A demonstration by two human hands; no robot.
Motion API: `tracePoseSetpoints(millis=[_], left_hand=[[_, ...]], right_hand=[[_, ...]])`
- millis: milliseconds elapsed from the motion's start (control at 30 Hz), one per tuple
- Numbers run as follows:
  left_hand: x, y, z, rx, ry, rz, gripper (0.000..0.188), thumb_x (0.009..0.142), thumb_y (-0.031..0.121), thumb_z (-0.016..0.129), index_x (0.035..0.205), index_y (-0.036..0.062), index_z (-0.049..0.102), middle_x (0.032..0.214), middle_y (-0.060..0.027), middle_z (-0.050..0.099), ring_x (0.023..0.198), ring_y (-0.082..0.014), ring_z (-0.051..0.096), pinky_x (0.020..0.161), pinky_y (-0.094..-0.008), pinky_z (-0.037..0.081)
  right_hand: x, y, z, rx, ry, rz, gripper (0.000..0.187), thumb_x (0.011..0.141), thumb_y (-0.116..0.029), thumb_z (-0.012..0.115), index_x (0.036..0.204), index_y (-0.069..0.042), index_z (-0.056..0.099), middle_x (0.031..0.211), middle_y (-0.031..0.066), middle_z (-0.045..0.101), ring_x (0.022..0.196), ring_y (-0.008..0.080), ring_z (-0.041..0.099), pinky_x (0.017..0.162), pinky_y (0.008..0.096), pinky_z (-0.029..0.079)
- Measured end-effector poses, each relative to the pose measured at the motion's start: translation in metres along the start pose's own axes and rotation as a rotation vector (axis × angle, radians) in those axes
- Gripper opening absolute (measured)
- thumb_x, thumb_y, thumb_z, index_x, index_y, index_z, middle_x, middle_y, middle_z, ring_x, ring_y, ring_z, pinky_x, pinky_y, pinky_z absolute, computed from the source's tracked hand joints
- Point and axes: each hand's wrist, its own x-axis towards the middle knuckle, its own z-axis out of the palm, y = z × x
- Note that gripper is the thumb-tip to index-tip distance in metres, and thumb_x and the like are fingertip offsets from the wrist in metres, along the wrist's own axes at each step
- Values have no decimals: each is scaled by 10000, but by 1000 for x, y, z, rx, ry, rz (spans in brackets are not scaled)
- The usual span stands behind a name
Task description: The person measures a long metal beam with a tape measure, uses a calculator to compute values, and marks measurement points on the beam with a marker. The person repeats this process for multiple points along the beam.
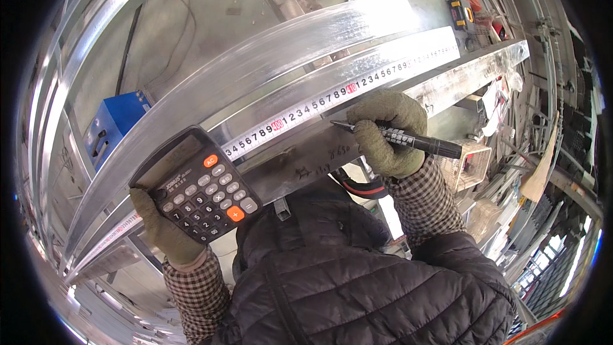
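My left hand (165,231), in a green work glove, is closed on the left edge of a black calculator (223,169) with grey and orange keys. The calculator covers part of a white tape measure (313,107) stretched along a metal beam (274,165). A black marker (440,147) is pinched in my gloved right hand (389,131). Its dark tip points left, close to the tape's lower edge; whether it touches the metal I cannot tell. Handwritten marks show on the beam's face below the tip.
Long shiny metal profiles (268,57) run beyond the tape. A blue box (115,124) stands on the floor at left. Right of my arm is a wire-sided crate (471,165). A black and yellow case (461,14) sits at the far right.
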Motion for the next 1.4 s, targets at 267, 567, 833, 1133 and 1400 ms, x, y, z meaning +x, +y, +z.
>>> tracePoseSetpoints(millis=[267,567,833,1133,1400], left_hand=[[-1,9,12,-64,-186,-44,695,1138,567,485,1549,8,522,1419,-228,691,1180,-333,761,974,-482,684],[-36,5,44,-146,-159,-174,608,1158,527,469,1456,15,605,1250,-174,775,996,-265,814,782,-376,726],[-55,0,46,-339,-400,-357,736,1129,618,462,1492,-13,571,1347,-217,723,1142,-331,774,927,-467,698],[-67,-4,55,-172,-247,-297,654,1141,545,508,1412,-40,618,1287,-218,740,1075,-301,788,869,-417,707],[-78,-34,84,-91,-253,-312,665,1148,563,473,1425,-23,622,1220,-187,774,986,-259,811,813,-374,717]], right_hand=[[-44,-43,18,306,284,186,234,956,56,658,1174,47,742,977,165,797,860,207,781,779,314,626],[-105,-104,39,237,200,72,365,947,114,655,1305,52,683,931,143,759,805,234,769,788,374,629],[-127,-146,57,-79,24,10,526,786,-18,817,1289,-150,736,712,40,689,560,260,697,484,371,491],[-126,-148,50,-29,109,-54,411,801,43,761,1194,-78,754,663,49,645,531,257,669,508,368,497],[-168,-129,11,33,190,85,339,835,52,691,1146,-62,763,711,105,695,614,279,729,579,373,556]])
